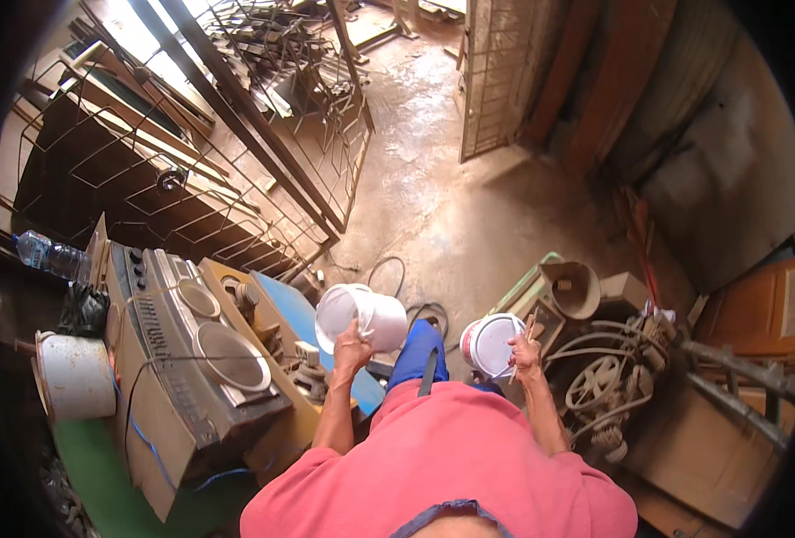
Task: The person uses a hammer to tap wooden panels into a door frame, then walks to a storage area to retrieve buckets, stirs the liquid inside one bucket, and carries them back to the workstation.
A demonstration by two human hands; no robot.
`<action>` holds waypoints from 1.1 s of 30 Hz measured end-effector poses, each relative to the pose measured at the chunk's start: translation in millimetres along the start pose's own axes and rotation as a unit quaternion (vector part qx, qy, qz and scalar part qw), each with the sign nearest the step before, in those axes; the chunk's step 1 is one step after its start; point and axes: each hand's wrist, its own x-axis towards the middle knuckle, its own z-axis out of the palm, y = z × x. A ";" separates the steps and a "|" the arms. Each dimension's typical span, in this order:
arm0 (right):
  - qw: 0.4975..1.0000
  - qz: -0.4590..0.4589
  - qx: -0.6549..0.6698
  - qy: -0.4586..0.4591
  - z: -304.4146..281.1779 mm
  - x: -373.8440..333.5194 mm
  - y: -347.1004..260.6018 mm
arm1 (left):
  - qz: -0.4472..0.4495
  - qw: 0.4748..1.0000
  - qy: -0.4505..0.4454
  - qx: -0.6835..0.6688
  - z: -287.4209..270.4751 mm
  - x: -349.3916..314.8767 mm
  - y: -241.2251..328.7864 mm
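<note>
- Looking down on a person in a pink shirt (451, 466) who stands in a cluttered metal workshop, each hand raised in front of the chest with a white plastic bucket in it
- Left hand (353, 348): closed on the rim of the larger white bucket (362, 316); this tub is tipped, its long axis lying roughly level, its open mouth turned left and toward the viewer, its base pointing right toward the other bucket
- Right hand (525, 354): fingers wrapped on the right edge of the smaller white bucket (490, 345), which has a red band at its rim and sits nearly upright; a thin pale stick (524, 341) is also pinched in this hand and stands up beside the rim
- Key relation: the two buckets are near each other but apart, the tipped one to the left of and slightly above the red-rimmed one, with a blue trouser leg (418, 351) showing in the gap between them
- Materials: both tubs are smooth, round, opaque plastic
- Surroundings: a grey radio-cassette player (196, 345) with round speakers lies on the bench at left, a clear water bottle (51, 255) near that bench's far left corner; a belt-driven machine with a pulley wheel (595, 381) stands at right; welded bar frames (263, 143) lean beyond, over a dusty concrete floor (433, 206)
</note>
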 end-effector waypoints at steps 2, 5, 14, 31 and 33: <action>1.000 -0.016 -0.014 -0.021 22.3 33.0 -31.5 | 0.030 0.997 0.040 -0.063 -1.9 26.1 -22.0; 0.998 -0.032 -0.031 -0.037 51.0 79.0 -66.6 | -0.022 0.998 0.021 -0.058 -2.9 69.9 -36.6; 0.998 -0.019 -0.018 0.058 122.6 232.4 -126.7 | 0.033 0.996 -0.063 -0.050 -63.9 288.6 20.3; 0.993 0.081 -0.058 0.061 267.8 477.2 -300.7 | 0.100 0.990 0.026 -0.101 -68.0 601.4 118.9; 0.990 0.093 -0.101 0.037 299.7 515.0 -319.6 | 0.049 0.995 0.018 -0.084 -62.6 639.5 133.0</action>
